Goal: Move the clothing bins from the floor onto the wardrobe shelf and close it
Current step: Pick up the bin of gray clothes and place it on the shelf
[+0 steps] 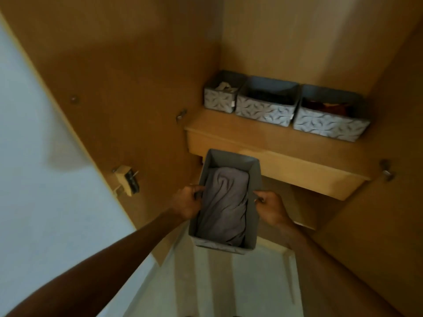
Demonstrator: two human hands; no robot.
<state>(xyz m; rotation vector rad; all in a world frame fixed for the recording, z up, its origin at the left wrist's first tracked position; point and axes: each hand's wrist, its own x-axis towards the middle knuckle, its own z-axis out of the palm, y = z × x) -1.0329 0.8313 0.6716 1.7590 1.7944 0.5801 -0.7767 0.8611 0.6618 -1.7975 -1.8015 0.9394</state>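
Observation:
I hold a grey fabric bin (231, 160) in the air just below and in front of the wardrobe shelf (263, 143). Folded grey cloth (226, 202) fills it. My left hand (186, 203) grips its left wall and my right hand (270, 210) grips its right wall, thumbs over the rim. Three patterned bins stand in a row at the back of the shelf: a small one (219, 100) on the left, a middle one (265, 110), and a larger one (329, 125) on the right.
The left wardrobe door (109, 88) stands open, with hinges (127, 181) on its inner face. The right door (389, 213) is open too. Pale floor (240, 282) lies below. The front strip of the shelf is bare wood.

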